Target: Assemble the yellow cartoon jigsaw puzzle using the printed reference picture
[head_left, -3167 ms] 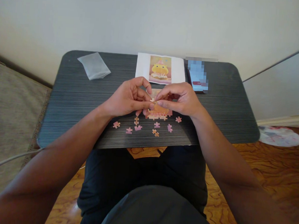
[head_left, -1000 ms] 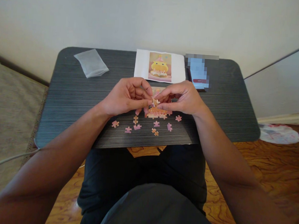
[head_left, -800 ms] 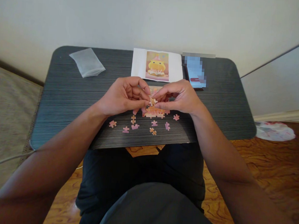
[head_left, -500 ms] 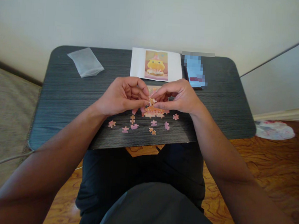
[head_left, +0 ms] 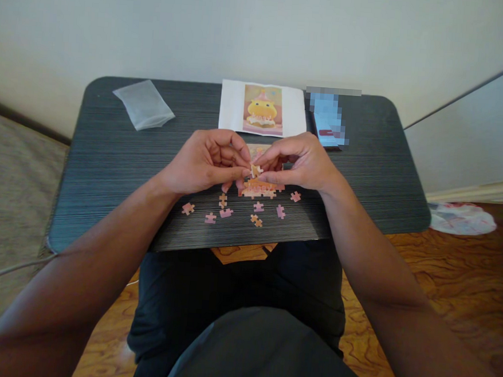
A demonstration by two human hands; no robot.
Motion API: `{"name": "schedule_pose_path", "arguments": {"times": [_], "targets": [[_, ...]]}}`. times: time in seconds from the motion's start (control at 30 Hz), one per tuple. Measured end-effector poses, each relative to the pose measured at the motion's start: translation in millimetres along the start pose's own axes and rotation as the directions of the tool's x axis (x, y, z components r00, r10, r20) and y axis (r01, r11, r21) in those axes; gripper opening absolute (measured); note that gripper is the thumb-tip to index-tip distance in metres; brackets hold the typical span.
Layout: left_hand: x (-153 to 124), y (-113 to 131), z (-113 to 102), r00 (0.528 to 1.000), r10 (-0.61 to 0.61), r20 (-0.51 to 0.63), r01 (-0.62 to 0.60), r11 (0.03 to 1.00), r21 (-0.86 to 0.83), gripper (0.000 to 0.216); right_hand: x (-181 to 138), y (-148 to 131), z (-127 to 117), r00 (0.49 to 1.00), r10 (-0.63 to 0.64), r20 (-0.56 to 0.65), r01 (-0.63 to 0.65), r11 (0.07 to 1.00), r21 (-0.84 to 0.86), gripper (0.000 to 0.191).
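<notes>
We note a dark table [head_left: 107, 155], streaked with fine pale lines, its far corners rounded. Along the far side we log, left to right, a translucent bag [head_left: 144, 105], a white sheet [head_left: 263, 109] bearing a printed picture, and a phone [head_left: 328, 122], screen blurred out. Nearer us lies a partly joined puzzle [head_left: 257, 192], half hidden, with loose pieces [head_left: 258, 207] scattered towards the near edge.

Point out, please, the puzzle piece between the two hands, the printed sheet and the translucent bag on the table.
Puzzle piece [head_left: 256, 171], head view: middle of its visible face.
Printed sheet [head_left: 262, 110], head view: middle of its printed area.
Translucent bag [head_left: 144, 106], head view: middle of its upper side.
</notes>
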State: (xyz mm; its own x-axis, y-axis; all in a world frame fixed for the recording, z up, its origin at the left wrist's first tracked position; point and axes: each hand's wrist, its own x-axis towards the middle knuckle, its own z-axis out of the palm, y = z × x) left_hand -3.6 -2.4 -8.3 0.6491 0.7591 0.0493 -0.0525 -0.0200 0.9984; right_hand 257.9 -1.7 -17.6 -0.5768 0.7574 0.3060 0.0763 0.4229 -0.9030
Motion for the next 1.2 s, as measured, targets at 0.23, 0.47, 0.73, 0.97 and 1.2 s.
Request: {"name": "schedule_pose_path", "arguments": {"times": [0.23,0.47,0.73,0.97,1.2], "targets": [[-0.7,1.2,0.2,1.000,-0.004,0.007,0.004,1.000,0.003,0.029,-0.5,-0.9,0.3,1.000,0.011,0.003,-0.011,1.000,0.018,0.031],[-0.7,0.5,-0.2,1.000,-0.006,0.010,0.006,1.000,0.013,0.027,-0.5,0.4,-0.2,1.000,0.012,0.002,-0.012,1.000,0.015,0.032],[-1.0,-1.4,-0.7,1.000,0.006,0.011,-0.007,1.000,0.019,0.030,-1.5,1.2,-0.8,1.000,-0.001,-0.001,0.001,1.000,0.005,0.032],[-1.2,-0.6,-0.4,1.000,-0.009,0.006,0.009,1.000,0.015,0.032,-1.4,2.3,-1.3,1.000,0.009,0.009,-0.010,1.000,0.020,0.033],[-1.3,1.5,0.0,1.000,-0.019,0.000,0.019,1.000,0.001,0.030,-1.3,0.4,-1.1,0.999,0.039,-0.007,-0.039,0.999,-0.004,0.035]]}}
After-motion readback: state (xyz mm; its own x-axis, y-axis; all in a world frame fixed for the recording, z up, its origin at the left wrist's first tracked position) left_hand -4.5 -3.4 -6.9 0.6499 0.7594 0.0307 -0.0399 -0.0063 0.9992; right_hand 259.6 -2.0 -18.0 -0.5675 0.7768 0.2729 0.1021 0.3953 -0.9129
